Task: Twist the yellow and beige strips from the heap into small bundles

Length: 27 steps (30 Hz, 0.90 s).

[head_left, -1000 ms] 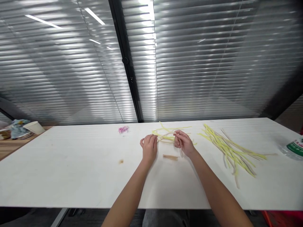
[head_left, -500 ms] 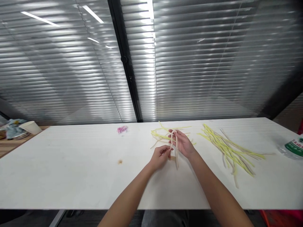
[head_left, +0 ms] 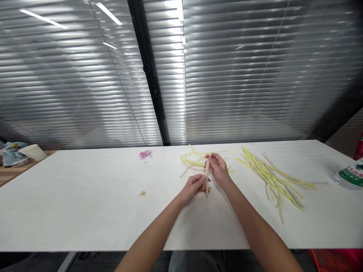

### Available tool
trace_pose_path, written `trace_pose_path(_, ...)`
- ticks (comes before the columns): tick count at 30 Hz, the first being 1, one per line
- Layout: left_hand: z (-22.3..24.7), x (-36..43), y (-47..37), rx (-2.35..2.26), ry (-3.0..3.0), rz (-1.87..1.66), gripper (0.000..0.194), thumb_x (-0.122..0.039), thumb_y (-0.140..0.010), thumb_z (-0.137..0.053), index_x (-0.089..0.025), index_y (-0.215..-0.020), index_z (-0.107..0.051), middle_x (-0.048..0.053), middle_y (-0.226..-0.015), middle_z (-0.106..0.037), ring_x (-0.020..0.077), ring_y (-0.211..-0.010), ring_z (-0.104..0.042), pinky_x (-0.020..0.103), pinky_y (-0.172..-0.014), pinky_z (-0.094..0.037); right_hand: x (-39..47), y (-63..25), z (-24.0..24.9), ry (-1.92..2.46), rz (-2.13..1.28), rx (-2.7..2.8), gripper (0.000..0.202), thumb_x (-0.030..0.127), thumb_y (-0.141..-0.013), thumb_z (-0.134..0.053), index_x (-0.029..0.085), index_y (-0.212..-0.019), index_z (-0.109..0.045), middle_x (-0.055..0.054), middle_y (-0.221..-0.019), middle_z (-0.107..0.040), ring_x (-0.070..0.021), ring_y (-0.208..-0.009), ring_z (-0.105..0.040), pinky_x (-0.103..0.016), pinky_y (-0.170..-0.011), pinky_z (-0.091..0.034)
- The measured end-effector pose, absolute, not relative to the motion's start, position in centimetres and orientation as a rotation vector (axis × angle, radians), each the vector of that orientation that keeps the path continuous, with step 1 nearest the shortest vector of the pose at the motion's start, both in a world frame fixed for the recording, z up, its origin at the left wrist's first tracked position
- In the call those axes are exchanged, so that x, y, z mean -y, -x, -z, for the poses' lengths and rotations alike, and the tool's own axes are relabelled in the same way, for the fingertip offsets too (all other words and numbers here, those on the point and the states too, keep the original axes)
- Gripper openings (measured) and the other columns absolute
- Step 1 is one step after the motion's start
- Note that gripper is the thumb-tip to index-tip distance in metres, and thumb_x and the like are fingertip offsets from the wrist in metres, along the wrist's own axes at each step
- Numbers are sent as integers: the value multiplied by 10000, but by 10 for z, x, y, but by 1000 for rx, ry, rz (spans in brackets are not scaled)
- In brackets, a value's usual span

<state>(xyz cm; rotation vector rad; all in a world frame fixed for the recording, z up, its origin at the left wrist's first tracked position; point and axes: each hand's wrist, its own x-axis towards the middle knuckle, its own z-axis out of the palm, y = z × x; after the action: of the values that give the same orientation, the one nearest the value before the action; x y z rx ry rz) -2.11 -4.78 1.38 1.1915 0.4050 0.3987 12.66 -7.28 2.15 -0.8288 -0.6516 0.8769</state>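
Observation:
A pale beige pipe cleaner [head_left: 207,173], folded double, stands nearly upright between my hands above the table. My right hand [head_left: 219,171] pinches its folded top end. Lower down, the fingers of my left hand [head_left: 194,187] are closed on its two strands, whose loose ends hang just below. A small brownish piece shows under my left fingertips; what it is I cannot make out. Behind my hands lie several loose yellow and beige pipe cleaners [head_left: 188,159], partly hidden by my right hand.
On the white table [head_left: 93,211], a bundle of yellow and beige pipe cleaners [head_left: 272,175] lies to the right. A clear plastic bottle with a green label [head_left: 351,175] rests at the right edge. Pink scraps [head_left: 145,154] lie at the back. A pale paper cup [head_left: 33,152] lies tilted far left.
The pipe cleaner's loop has been drawn narrow, its two strands now close together. My right hand has moved slightly up at the top end, and my left fingers now hold both strands.

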Motion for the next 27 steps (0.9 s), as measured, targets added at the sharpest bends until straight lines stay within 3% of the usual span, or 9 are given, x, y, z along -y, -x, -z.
trace_pose_path(7, -16, 53, 19, -436, -1245, -520, 329, -449, -809, -605, -123, -814, -556, 15, -628, -552, 119, -616, -559, 301, -705, -468, 80, -114, -29, 1013, -643, 826, 293, 389, -792, -643, 192, -979, -533, -54, -1041, -609, -95, -710, -541, -249, -674, -458)
trace_pose_path(11, -19, 50, 20, -488, -1178, -740, 285, -410, -784, -643, -135, -857, -626, 12, -643, -574, 119, -630, -565, 266, -663, -456, 86, -110, -31, 1065, -731, 931, 361, 379, -788, -650, 209, -1086, -537, -10, -781, -596, -128, -687, -560, -268, -662, -468)
trace_pose_path(17, -17, 43, 22, -522, -1306, -955, 190, -324, -735, -703, -136, -740, -673, 34, -674, -618, 123, -667, -557, 265, -674, -451, 93, -106, -36, 999, -669, 1266, 100, 267, -821, -623, 176, -796, -658, -46, -814, -581, -131, -716, -545, -276, -664, -455)
trace_pose_path(21, -18, 43, 24, -498, -1377, -1046, 139, -269, -723, -718, -150, -763, -659, 40, -764, -617, 131, -758, -553, 266, -726, -449, 97, -105, -41, 1004, -634, 1241, 61, 216, -801, -645, 179, -758, -666, -43, -800, -595, -146, -779, -551, -288, -724, -444)
trace_pose_path(27, -26, 36, 32, -351, -1249, -1015, 202, -264, -719, -720, -163, -808, -569, 18, -822, -531, 117, -790, -527, 253, -751, -443, 103, -105, -48, 1066, -811, 1289, 68, 230, -768, -680, 175, -729, -684, -9, -669, -586, -115, -659, -514, -257, -634, -407)
